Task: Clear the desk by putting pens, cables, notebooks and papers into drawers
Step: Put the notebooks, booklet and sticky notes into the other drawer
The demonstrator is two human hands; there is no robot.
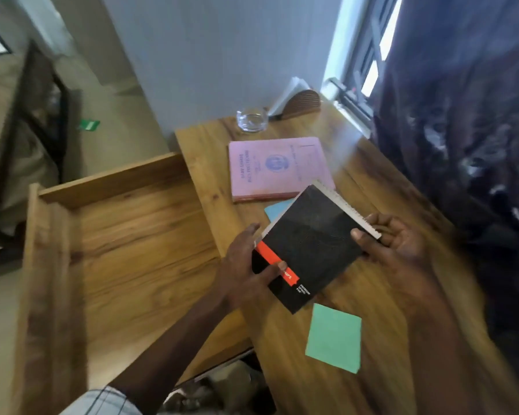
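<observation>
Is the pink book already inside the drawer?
No, the pink book lies flat on the desk, outside the open drawer.

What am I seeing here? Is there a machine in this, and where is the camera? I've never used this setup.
There is no machine. This is a single picture from a wide-angle camera worn on a person's head, looking down at their two bare hands. The left hand and the right hand both grip a black notebook with a red stripe. Below it is a wooden desk. On the desk lie a pink book, a green paper and a blue paper partly hidden by the notebook. A glass and a wooden holder with white sheets stand at the far end. To the left of the desk, a wooden drawer is pulled open.
</observation>
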